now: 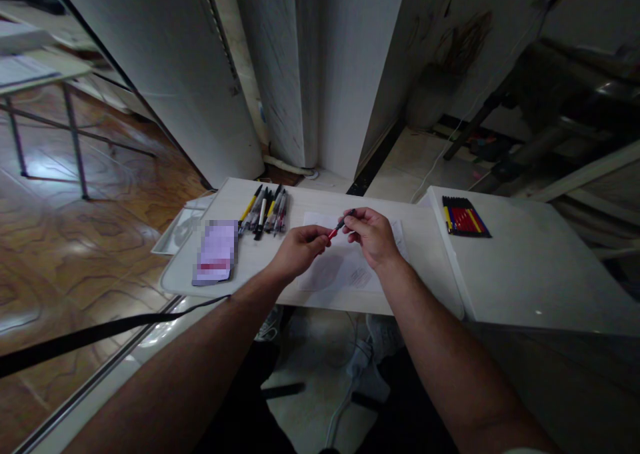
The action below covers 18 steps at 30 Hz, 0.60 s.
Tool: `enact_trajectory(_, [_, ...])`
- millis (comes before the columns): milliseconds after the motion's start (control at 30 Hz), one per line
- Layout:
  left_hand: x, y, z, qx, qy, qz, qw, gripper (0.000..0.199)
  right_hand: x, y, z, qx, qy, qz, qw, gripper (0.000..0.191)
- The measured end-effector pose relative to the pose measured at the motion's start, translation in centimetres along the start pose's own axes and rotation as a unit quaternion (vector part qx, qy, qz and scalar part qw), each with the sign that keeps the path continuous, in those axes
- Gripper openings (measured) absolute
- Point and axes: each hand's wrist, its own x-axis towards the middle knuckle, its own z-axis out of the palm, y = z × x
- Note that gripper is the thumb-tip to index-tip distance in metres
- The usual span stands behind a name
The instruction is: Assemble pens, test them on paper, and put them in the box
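Between my hands, over a white sheet of paper point(360, 277), is a slim red and black pen point(340, 227). My left hand point(300, 249) pinches its red end. The fingertips of my right hand point(371, 235) are closed on its black end. The pen slants up to the right. To the left of my hands, several pens and markers point(265, 211) lie side by side on the light table point(425, 261), some yellow, some clear, black or white.
A phone point(217, 251) with a blurred screen lies at the table's left end. On the white surface point(530, 274) to the right rests a row of red, yellow and dark pens point(467, 217). A black strap point(125, 324) crosses at lower left.
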Motion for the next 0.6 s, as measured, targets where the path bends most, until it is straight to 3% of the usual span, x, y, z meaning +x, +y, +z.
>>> enact_trajectory(600, [0.02,-0.17,-0.08,-0.011,0.0,0.004,1.0,0.021,0.03,0.4,0.14,-0.016,-0.014,-0.011,1.0,0.021])
